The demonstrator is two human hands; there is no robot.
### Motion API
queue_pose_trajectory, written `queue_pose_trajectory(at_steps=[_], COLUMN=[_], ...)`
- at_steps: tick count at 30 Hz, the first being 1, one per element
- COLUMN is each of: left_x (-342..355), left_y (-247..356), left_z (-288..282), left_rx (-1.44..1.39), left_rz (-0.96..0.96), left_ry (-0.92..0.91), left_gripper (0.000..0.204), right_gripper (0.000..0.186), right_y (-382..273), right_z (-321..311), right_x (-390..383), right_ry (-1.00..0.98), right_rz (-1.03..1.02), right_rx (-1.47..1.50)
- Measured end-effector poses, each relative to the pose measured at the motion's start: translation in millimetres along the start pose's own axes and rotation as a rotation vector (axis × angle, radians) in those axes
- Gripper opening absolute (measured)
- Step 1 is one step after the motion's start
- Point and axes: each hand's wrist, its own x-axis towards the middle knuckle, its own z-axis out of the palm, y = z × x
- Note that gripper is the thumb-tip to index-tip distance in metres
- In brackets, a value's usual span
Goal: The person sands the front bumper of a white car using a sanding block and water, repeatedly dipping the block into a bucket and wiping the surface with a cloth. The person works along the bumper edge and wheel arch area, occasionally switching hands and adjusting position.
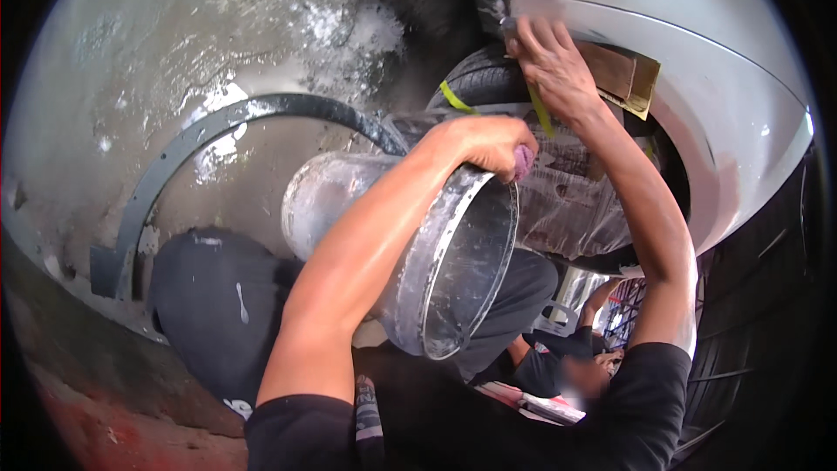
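My left hand (493, 146) is closed around a bunched purple cloth (523, 162), just above the rim of a scuffed grey bucket (410, 283). The bucket leans on its side by my legs, its mouth facing right; its inside looks dark and wet. Farther up, my right hand (556, 70) has its fingers bent against the lower edge of a white car body panel (697, 61), beside the wheel opening. Something small and greyish shows at those fingertips, too small to name. A brown, gold-edged sheet (615, 74) sits on the wheel arch right beside that hand.
A tyre (484, 78) and wheel covered with dusty plastic film (575, 201) and yellow tape fill the wheel opening. A curved dark trim piece (174, 144) lies on the wet concrete floor (253, 26) at left. Another person (549, 366) is at lower right.
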Motion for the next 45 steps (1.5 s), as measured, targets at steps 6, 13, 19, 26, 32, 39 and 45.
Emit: queue_pose_trajectory(at_steps=[6, 13, 19, 26, 32, 39, 45], left_x=[0.0, -8.4, 2.9, 0.4, -7.9, 0.0, -4.9], left_y=[-0.9, -2.1, 11.5, 0.6, 5.4, 0.0, -5.8], left_z=[1.4, -7.1, -6.0, -3.6, -1.2, -3.2, -1.6], left_rx=[0.025, -0.054, 0.037, -0.126, -0.082, -0.012, -0.084], left_rz=[-0.023, -0.058, -0.102, -0.027, -0.045, -0.072, -0.044], left_ry=[0.015, -0.002, -0.081, -0.055, 0.026, -0.052, -0.008], left_gripper=[0.033, 0.029, 0.029, 0.028, 0.029, 0.032, 0.033], right_gripper=[0.041, 0.041, 0.053, 0.039, 0.044, 0.053, 0.039], right_y=[14.5, 26.7, 14.6, 33.6, 8.6, 6.1, 17.2], right_z=[-5.0, -24.5, -10.7, -21.5, -3.7, -4.6, -15.8], right_x=[-43.6, -37.1, -0.1, -50.6, 8.8, -12.6, -20.1], right_ry=[0.18, 0.14, -0.005, 0.19, -0.002, 0.032, 0.178], right_rz=[0.155, 0.143, 0.08, 0.191, 0.069, 0.137, 0.134], right_rx=[0.072, 0.046, 0.01, 0.055, 0.086, 0.043, 0.028])
